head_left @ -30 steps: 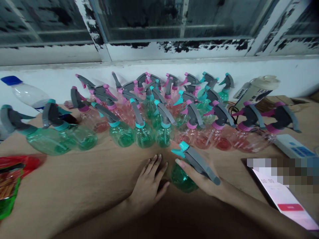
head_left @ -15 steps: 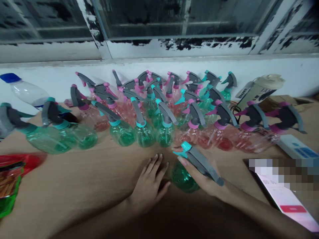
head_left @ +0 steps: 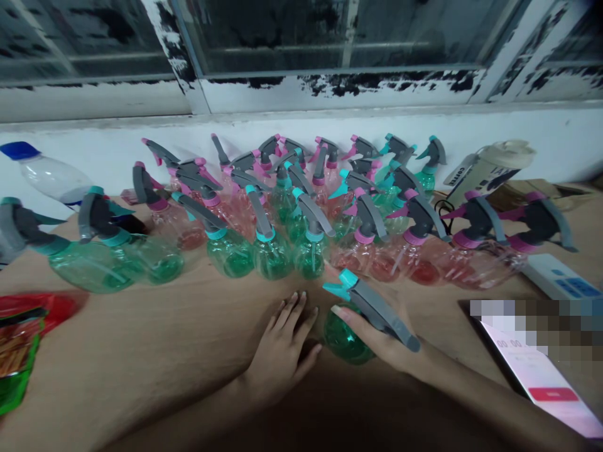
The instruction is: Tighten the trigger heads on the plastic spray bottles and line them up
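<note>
Green spray bottle [head_left: 347,339] in right hand [head_left: 385,347], grip holding it, seemingly around its neck, left hand [head_left: 279,355] spread

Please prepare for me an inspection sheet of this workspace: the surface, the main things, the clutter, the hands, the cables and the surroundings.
Surface: brown table with wood grain.
Main things: green spray bottle with teal-and-grey head, in hand; other spray bottles, green and pink, grouped behind it.
Clutter: red-and-green packet and blue-capped bottle at left; lit phone, white-and-blue box and pale container at right.
Left hand: holds nothing, palm down, beside the held bottle.
Right hand: grips the held bottle near its neck.
Cables: black looped cord near the pale container; its ends cannot be traced.
Surroundings: white wall; window above, frame with dark patches.
</note>
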Tool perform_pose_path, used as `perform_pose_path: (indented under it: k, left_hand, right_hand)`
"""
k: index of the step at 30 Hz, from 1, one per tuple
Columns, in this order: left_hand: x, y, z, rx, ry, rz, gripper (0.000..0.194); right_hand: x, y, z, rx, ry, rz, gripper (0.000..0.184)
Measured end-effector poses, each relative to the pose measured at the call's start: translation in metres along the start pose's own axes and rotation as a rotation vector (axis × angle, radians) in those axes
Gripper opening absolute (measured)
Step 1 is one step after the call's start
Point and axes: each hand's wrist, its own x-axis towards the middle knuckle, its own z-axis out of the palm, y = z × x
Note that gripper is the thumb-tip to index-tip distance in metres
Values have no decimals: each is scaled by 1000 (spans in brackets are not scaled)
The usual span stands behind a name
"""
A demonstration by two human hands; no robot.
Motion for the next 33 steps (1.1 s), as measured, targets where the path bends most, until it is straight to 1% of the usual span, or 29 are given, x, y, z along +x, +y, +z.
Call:
perform_pose_path:
  k: [2, 4, 8, 10, 14, 16, 20, 22, 23, 25, 28, 30, 33]
  left_hand:
    - [0, 0, 0, -6, -8, -3, 53]
    - [0, 0, -1, -12, -14, -3, 53]
    - [0, 1, -1, -2, -13, -4, 53]
    - [0, 1, -1, 4, -10, -6, 53]
    - [0, 0, -1, 0, 2, -4, 52]
    - [-1, 0, 0, -13, 6, -3, 52]
    - [-1, 0, 2, -46, 4, -9, 52]
    - [-1, 0, 2, -62, 0, -20, 51]
    - [-2, 0, 2, -75, -2, -27, 50]
    - [-2, 0, 0, -118, -8, -51, 51]
    - [-2, 1, -6, -227, -5, -76, 60]
    - [-3, 4, -11, -310, 23, -86, 68]
    - [-6, 11, -16, -392, 98, -108, 77]
  right_hand:
    - [-1, 1, 0, -1, -8, -12, 36]
    - [-1, 2, 1, -7, 2, -24, 38]
    - [-2, 1, 1, -28, 24, -24, 31]
    - [-1, 0, 0, -33, 8, -17, 29]
    - [1, -3, -2, -49, -22, -49, 30]
    - [0, -2, 0, -45, 2, -52, 24]
    - [-5, 2, 5, -19, 92, -19, 6]
    - [-6, 3, 7, -18, 114, -7, 2]
    - [-6, 2, 7, -12, 112, -3, 2]
    - [-5, 2, 5, 15, 82, 15, 9]
    - [-4, 0, 4, 53, 33, 48, 23]
    - [-5, -1, 5, 67, 34, 43, 31]
    - [-8, -4, 11, 94, 52, 26, 40]
